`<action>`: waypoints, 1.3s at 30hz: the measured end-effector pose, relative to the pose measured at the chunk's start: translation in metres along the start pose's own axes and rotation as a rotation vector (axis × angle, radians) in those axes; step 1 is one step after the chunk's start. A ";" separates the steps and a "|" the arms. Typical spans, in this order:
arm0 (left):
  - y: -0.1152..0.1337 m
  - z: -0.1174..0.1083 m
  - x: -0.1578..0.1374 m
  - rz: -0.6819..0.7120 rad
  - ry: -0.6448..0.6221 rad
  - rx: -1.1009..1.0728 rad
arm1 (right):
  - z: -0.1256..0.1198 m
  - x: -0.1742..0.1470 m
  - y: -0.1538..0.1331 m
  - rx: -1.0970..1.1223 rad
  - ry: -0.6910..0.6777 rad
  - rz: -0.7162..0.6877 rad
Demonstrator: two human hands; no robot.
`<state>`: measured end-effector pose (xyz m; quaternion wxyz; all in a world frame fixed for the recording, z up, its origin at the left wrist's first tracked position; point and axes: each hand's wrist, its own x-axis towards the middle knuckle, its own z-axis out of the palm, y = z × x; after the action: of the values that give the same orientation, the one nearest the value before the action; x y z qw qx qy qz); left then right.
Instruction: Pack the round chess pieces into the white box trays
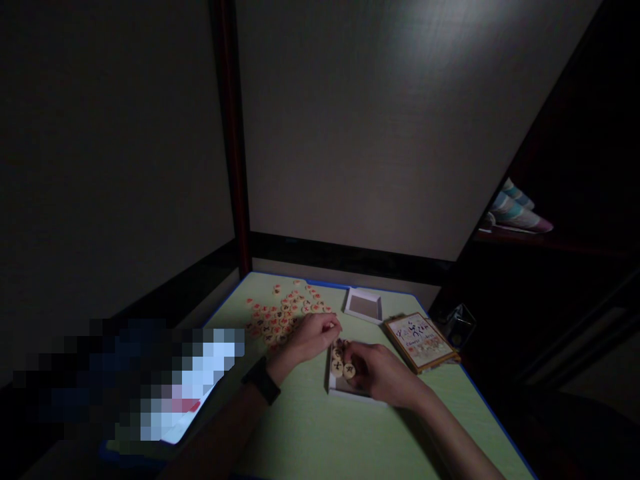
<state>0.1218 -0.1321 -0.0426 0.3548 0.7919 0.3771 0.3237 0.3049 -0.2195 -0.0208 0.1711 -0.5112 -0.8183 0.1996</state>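
Observation:
Round wooden Chinese chess pieces (287, 311) with red and dark characters lie spread over the far left of the table. My left hand (316, 335), with a dark watch on its wrist, is between these pieces and a shallow white box (340, 388). Its fingers are curled together; what they hold, if anything, is hidden. Over the box, my right hand (385, 375) has its fingertips closed around a piece (349, 370) lying inside. Another piece (337, 367) lies beside it, with more behind, partly covered by my fingers.
A shallow white box part (365, 307) lies at the table's back edge. A flat printed box (421, 341) is at the right edge. The green table (300, 427) has a blue rim. A lit, blurred-out screen (200, 380) stands at left. Walls enclose the back.

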 end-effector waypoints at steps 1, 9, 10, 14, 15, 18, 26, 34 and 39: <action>-0.001 0.000 0.000 -0.009 0.004 0.076 | -0.001 0.000 0.000 -0.006 0.000 0.005; 0.003 0.002 -0.007 -0.035 0.031 0.512 | -0.003 -0.001 0.001 -0.032 0.010 0.017; 0.006 0.001 -0.008 -0.043 0.019 0.555 | -0.003 -0.001 0.001 -0.031 0.008 0.019; 0.014 0.000 -0.012 -0.037 -0.008 0.650 | -0.002 -0.001 0.003 -0.021 0.011 0.031; 0.014 0.000 -0.012 -0.031 -0.015 0.658 | -0.002 -0.001 0.004 -0.017 0.011 0.029; 0.014 0.001 -0.013 -0.034 -0.046 0.660 | -0.001 -0.001 0.003 -0.017 0.003 0.020; 0.024 0.001 -0.017 -0.074 -0.057 0.690 | -0.001 -0.001 0.005 0.007 -0.013 0.026; 0.034 -0.014 -0.011 -0.267 0.197 0.788 | -0.014 0.000 0.020 0.120 0.103 0.067; 0.020 -0.024 -0.006 -0.307 0.225 0.789 | -0.013 0.012 0.036 0.019 0.324 0.075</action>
<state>0.1070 -0.1388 -0.0150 0.0258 0.7612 0.6217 0.1826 0.3341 -0.1925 -0.0272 0.2979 -0.5652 -0.7585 0.1285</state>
